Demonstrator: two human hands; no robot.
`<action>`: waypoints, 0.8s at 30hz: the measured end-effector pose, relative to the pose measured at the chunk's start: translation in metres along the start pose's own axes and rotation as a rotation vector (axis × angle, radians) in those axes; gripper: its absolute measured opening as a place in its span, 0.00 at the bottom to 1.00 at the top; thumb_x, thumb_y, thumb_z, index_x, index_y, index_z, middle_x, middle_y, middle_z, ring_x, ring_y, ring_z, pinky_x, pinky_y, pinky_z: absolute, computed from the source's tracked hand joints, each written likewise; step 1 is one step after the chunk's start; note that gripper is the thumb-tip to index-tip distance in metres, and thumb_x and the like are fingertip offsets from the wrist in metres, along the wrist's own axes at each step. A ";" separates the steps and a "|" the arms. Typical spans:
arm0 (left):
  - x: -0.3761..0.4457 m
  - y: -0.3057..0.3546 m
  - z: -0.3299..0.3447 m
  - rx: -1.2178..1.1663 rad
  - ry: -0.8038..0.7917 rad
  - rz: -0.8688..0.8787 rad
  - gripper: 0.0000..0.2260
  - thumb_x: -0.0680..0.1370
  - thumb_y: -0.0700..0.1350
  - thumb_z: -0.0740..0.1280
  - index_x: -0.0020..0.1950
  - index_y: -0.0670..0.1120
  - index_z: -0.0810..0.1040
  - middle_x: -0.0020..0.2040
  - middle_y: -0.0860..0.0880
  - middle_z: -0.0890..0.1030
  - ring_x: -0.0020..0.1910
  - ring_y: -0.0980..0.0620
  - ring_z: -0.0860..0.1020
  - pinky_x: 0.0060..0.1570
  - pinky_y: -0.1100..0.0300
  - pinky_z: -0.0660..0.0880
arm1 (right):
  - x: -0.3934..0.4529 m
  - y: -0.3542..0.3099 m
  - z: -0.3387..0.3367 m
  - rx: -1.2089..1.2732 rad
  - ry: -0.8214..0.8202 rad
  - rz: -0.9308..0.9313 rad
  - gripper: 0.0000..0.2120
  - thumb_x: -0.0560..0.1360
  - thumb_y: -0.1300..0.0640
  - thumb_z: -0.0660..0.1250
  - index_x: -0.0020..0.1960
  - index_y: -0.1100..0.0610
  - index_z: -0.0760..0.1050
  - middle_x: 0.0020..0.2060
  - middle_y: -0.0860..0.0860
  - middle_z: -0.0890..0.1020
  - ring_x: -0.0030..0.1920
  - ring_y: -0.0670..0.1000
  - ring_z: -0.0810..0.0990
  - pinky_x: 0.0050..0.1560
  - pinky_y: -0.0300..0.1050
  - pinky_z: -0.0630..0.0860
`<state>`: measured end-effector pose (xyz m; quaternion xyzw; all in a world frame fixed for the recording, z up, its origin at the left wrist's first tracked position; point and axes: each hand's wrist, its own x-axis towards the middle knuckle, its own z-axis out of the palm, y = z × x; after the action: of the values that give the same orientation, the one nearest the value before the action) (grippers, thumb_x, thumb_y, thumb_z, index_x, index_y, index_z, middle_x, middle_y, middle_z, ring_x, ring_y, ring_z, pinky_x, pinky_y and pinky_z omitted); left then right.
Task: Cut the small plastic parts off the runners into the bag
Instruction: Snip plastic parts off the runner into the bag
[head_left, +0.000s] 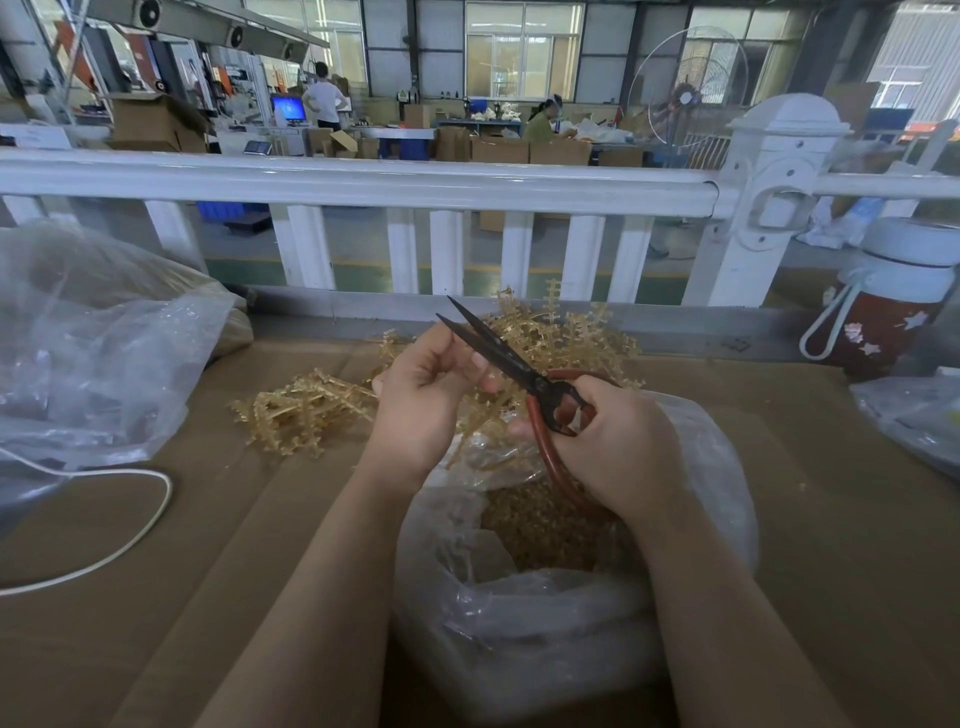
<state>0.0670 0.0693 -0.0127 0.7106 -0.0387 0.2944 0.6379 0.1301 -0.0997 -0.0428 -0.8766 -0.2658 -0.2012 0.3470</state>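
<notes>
Red-handled scissors (524, 374) gripped by right hand (613, 441); left hand (426, 395) pinches runner (480, 421).

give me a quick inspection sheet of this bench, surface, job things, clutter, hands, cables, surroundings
surface: brown cardboard sheet covers the bench.
job's things: tan runners piled behind the hands; open clear bag below them, holding cut parts; scissors, blades apart.
clutter: second plastic bag at left; lidded jug at right.
hands: left hand pinches a runner; right hand grips the red scissor handles.
cables: white cord loops over the cardboard at left.
surroundings: white railing behind the bench; factory floor with boxes, a fan and two people beyond.
</notes>
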 end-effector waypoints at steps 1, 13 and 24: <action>0.000 0.000 0.000 -0.001 0.001 -0.004 0.05 0.81 0.32 0.62 0.53 0.36 0.78 0.37 0.43 0.79 0.38 0.50 0.78 0.44 0.64 0.77 | 0.000 0.000 0.000 -0.005 0.000 -0.003 0.33 0.62 0.19 0.60 0.43 0.46 0.80 0.31 0.37 0.79 0.33 0.36 0.76 0.32 0.27 0.66; 0.002 0.000 0.004 -0.019 0.004 -0.123 0.04 0.80 0.36 0.65 0.46 0.40 0.78 0.33 0.48 0.81 0.36 0.59 0.80 0.42 0.73 0.72 | 0.007 -0.001 -0.003 0.483 0.047 0.181 0.07 0.68 0.44 0.79 0.39 0.43 0.82 0.37 0.38 0.84 0.39 0.40 0.82 0.39 0.37 0.76; 0.002 -0.002 0.007 -0.125 0.009 -0.222 0.13 0.74 0.44 0.73 0.57 0.43 0.79 0.46 0.46 0.82 0.45 0.53 0.82 0.47 0.63 0.76 | 0.008 -0.007 -0.005 0.636 -0.114 0.245 0.03 0.73 0.57 0.77 0.42 0.52 0.83 0.34 0.46 0.85 0.33 0.43 0.82 0.35 0.33 0.78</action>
<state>0.0716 0.0640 -0.0139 0.6678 0.0247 0.2224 0.7099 0.1312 -0.0970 -0.0318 -0.7598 -0.2270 -0.0160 0.6090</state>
